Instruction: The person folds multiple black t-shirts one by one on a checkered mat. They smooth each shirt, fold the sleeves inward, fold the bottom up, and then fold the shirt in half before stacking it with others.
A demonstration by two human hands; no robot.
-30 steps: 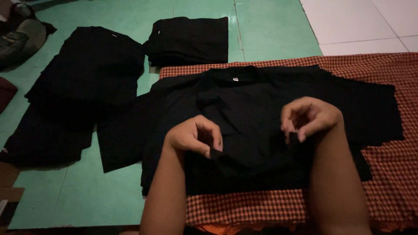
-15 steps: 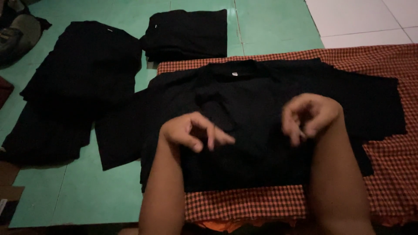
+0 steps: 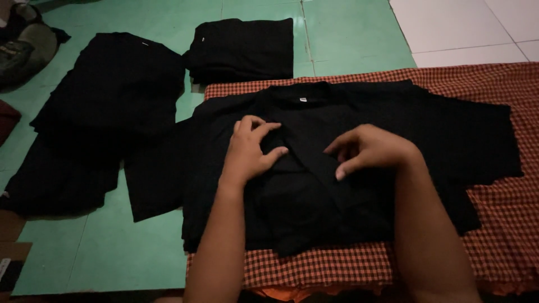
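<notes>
A black shirt lies spread out, collar away from me, on a red-and-black checkered cloth. Its lower middle is folded up into a thicker dark layer. My left hand rests flat on the shirt's chest just left of centre, fingers spread and thumb pointing right. My right hand sits on the fabric just right of centre, with bent fingers and thumb pointing toward the left hand. Neither hand visibly pinches the cloth. The two hands are a short gap apart.
On the green tiled floor, a folded stack of black garments lies beyond the cloth. A pile of unfolded black shirts lies at the left. A dark bag sits at the far left. White tiles are at the top right.
Both hands were raised above the shirt with curled fingers. They have dropped onto the fabric and moved closer together at the chest, fingers now spread out.
</notes>
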